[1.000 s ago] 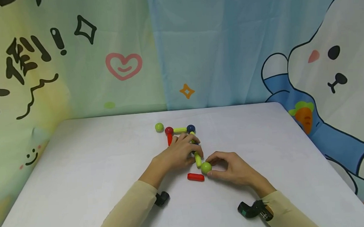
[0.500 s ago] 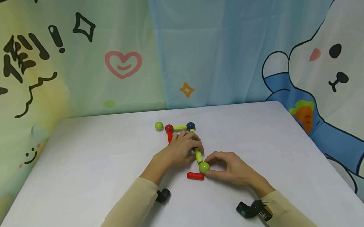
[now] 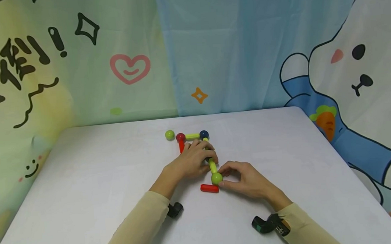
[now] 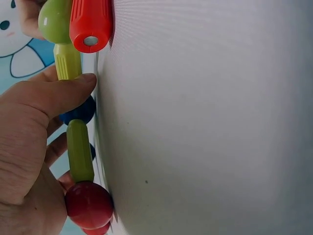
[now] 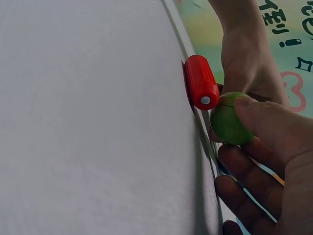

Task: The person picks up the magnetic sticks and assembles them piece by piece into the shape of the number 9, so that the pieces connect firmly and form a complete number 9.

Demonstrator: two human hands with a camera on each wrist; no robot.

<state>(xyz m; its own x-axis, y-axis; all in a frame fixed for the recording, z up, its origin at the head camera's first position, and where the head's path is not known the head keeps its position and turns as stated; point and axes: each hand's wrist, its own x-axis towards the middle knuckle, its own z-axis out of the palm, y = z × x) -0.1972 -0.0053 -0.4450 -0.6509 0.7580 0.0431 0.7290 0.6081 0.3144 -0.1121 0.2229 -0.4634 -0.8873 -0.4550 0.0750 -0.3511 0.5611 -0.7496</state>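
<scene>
Several coloured magnetic sticks and balls lie joined on the table. My left hand (image 3: 194,159) bends over the frame, thumb and fingers gripping a dark blue ball (image 4: 84,111) where a yellow stick (image 3: 212,166) meets it. At that stick's near end is a green ball (image 3: 216,178), pinched between thumb and fingers of my right hand (image 3: 243,176). A loose red stick (image 3: 209,188) with a metal disc in its end lies just in front of the green ball. My left hand hides part of the frame in the head view.
Beyond my left hand, a red ball (image 3: 181,137), a yellow stick (image 3: 192,136) and another blue ball (image 3: 204,134) form the far side. A second green ball (image 3: 169,134) sits left of them. The white table (image 3: 102,171) ends at a printed curtain (image 3: 212,54).
My right hand has moved slightly left with the green ball, which now meets the end of the yellow stick. My left hand keeps its place, and the red stick stays put.
</scene>
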